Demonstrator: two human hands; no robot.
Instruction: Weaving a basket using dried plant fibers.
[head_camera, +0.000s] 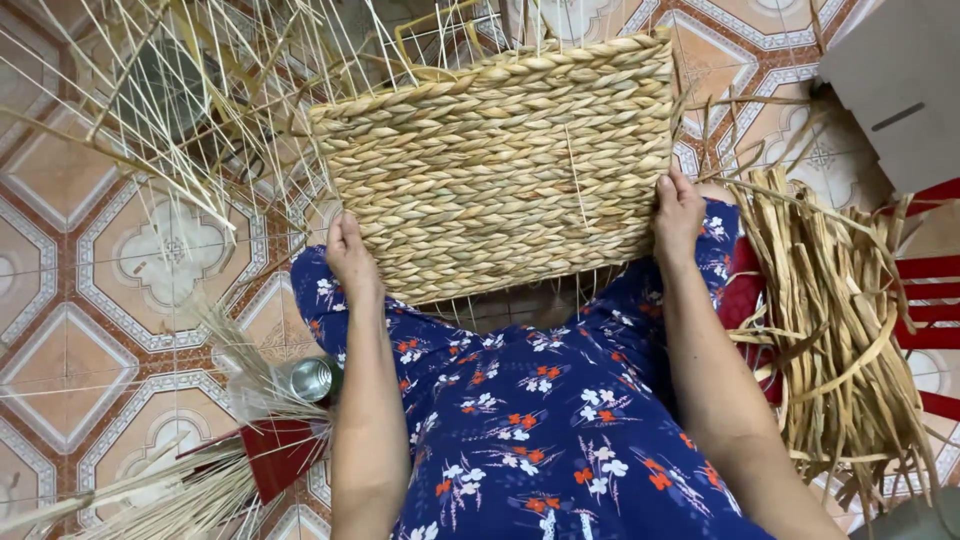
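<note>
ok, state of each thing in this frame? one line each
woven basket: part-woven, tilted on the lap, bare stakes sticking out past the weave
left hand: gripping the basket's lower left edge
right hand: gripping the basket's right edge
dried fibre strips: loose pile on the floor to the right
thin stakes: loose bundle lying lower left
metal can: on its side by the left knee

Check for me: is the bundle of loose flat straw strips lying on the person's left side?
No: the flat straw strips lie by the right hand, while the left hand grips the other edge of the woven basket panel.
</note>
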